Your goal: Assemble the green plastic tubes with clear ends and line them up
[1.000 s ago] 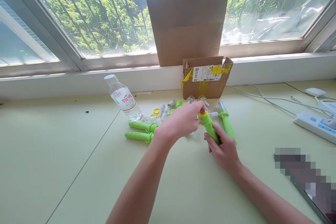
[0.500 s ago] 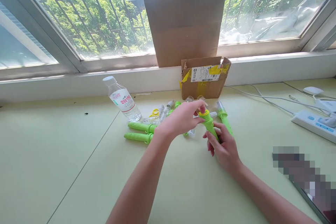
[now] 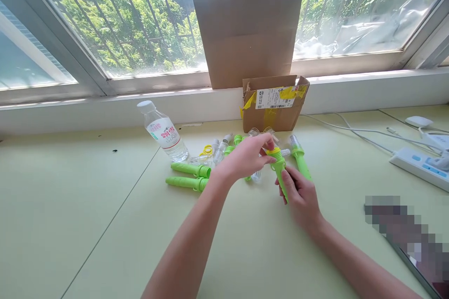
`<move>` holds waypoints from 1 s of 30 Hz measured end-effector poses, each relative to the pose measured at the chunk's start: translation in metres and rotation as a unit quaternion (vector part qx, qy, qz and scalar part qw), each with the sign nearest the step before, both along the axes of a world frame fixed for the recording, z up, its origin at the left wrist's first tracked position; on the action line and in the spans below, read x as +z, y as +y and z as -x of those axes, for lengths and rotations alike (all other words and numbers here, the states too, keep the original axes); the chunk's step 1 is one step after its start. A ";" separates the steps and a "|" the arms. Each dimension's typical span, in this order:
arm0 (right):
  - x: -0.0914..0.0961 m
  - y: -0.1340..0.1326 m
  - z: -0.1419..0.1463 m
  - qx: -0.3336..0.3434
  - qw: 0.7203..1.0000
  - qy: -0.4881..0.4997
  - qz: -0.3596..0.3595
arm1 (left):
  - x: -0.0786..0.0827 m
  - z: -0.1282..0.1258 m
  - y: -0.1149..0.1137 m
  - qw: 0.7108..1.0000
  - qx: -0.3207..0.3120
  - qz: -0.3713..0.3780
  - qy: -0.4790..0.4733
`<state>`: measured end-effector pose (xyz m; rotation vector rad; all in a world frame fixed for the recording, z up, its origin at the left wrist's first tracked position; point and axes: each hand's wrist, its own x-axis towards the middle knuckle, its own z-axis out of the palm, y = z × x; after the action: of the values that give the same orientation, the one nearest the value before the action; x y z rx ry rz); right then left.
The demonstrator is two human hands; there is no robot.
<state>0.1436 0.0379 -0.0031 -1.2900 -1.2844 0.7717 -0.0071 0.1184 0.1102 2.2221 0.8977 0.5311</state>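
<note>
**Bright windows above a pale green table: two hands on one green tube**

Right of centre in the frame, the right hand (image 3: 303,198) has its fingers and thumb closed around the body of a green tube (image 3: 279,175), which leans with its threaded end up. At that end sits a yellow piece (image 3: 273,151). The left hand (image 3: 242,159) reaches over from the left, index finger bent onto the yellow piece and thumb at the threads just below, with little gap between; whether it pinches or only touches cannot be told.

On the table (image 3: 252,247), two more green tubes (image 3: 184,182) lie at centre left, threaded ends partly behind the left wrist. Yellow rings (image 3: 206,150) and clear ribbed caps (image 3: 220,153) lie beyond them, near a standing water bottle (image 3: 166,134). Just right of the hands lies a capped green tube (image 3: 300,162).

An open cardboard box (image 3: 273,120) stands at upper centre, before a tall cardboard sheet (image 3: 249,23) between windows (image 3: 122,18) showing leaves and bars. White cables (image 3: 354,129) run to a power strip (image 3: 419,169) at right; a dark slab (image 3: 417,261), partly pixelated, fills the lower right corner.
</note>
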 end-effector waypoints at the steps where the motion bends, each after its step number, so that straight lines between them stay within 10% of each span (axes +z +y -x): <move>1: 0.000 0.000 0.000 -0.006 1.000 -0.007 0.002 | -0.001 0.000 0.000 1.000 0.001 0.003 -0.006; 30: 0.002 0.001 0.001 -0.007 1.000 0.009 0.022 | 0.004 0.003 0.001 0.999 -0.016 0.028 -0.033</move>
<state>0.1424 0.0390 -0.0012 -1.3225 -1.2496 0.8031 -0.0105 0.1193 0.1144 2.1531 0.8331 0.5543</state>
